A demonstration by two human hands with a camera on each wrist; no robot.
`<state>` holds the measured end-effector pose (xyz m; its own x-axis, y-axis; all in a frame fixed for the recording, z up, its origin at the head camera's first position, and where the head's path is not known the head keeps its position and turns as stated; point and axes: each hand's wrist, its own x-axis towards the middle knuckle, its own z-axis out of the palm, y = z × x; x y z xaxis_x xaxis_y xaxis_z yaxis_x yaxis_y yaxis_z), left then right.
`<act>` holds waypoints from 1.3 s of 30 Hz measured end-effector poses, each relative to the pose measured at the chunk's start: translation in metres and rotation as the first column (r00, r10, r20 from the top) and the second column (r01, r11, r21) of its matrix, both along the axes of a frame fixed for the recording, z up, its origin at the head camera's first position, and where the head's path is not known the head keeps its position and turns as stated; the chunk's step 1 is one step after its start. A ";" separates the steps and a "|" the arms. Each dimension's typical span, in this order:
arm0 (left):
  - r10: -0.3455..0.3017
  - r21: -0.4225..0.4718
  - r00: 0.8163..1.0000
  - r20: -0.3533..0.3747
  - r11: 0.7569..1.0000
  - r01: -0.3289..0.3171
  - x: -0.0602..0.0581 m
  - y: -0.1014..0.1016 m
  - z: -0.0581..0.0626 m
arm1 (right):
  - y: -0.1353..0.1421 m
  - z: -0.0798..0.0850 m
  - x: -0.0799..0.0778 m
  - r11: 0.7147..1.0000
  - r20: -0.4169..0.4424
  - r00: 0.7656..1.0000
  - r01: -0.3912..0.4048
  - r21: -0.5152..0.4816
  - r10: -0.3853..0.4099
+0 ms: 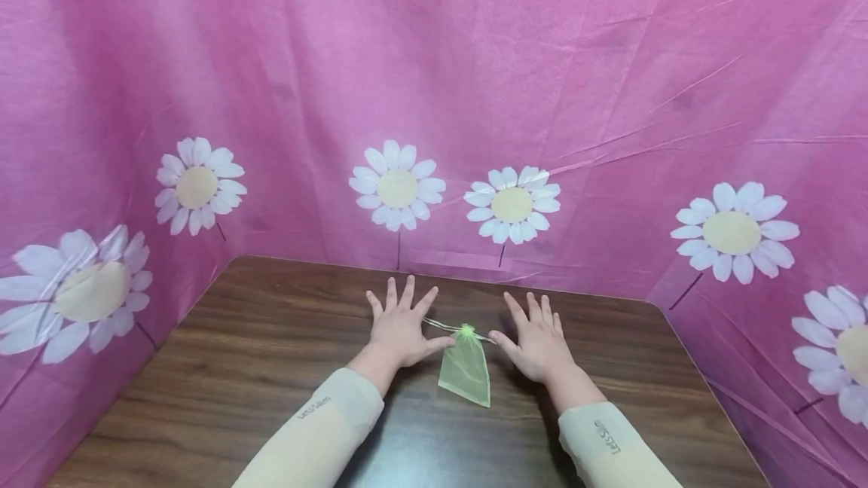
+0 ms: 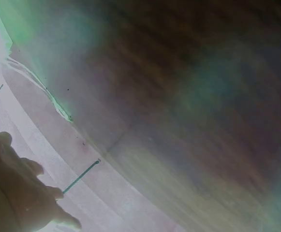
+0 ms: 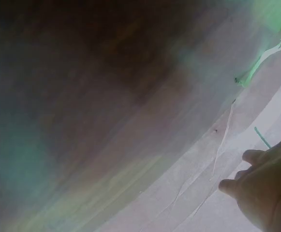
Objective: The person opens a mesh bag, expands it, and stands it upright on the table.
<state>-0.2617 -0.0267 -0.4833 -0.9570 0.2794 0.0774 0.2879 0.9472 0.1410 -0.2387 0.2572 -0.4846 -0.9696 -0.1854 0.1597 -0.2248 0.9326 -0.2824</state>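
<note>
A small light-green mesh drawstring pouch lies flat on the table, its gathered neck at the far end and its cord stretching out to both sides. To its left, my left hand is spread with straight fingers, the thumb tip close to the pouch's edge. On the other side my right hand is also spread, thumb near the right cord end. Whether either thumb touches the pouch or cord, I cannot tell. The left wrist view shows the left hand beside the cord; the right wrist view shows the right hand similarly.
The brown wood-grain table has rounded far corners. Behind it and along both sides hangs a pink cloth printed with white daisies. Pale sleeves with lettering cover both forearms.
</note>
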 end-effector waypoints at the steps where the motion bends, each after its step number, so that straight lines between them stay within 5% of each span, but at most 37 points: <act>1: -0.006 0.001 1.000 -0.008 1.000 0.006 0.000 0.000 0.000 | 0.000 -0.001 0.000 1.000 -0.011 1.000 0.001 0.006 -0.001; 8: -0.032 -0.007 0.999 -0.024 0.999 0.032 0.000 -0.001 -0.005 | -0.001 -0.005 0.002 1.000 -0.074 0.997 0.004 0.025 -0.002; 19: 0.010 0.251 1.000 -0.026 0.968 -0.003 0.000 0.015 -0.006 | -0.015 -0.001 0.002 0.998 -0.195 0.981 -0.002 -0.067 -0.011; 27: 0.066 0.405 0.998 -0.021 0.913 -0.052 0.005 0.030 0.000 | -0.025 0.004 -0.002 0.985 -0.151 0.987 0.028 -0.170 -0.054; 39: 0.110 0.393 0.994 0.028 0.913 -0.112 -0.001 0.048 0.003 | -0.038 0.005 -0.007 0.959 -0.029 0.996 0.068 -0.276 -0.079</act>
<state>-0.2625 0.0212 -0.4805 -0.9808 0.1190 0.1545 0.1823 0.8405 0.5101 -0.2460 0.2188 -0.4791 -0.9709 -0.0572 0.2326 -0.1742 0.8349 -0.5221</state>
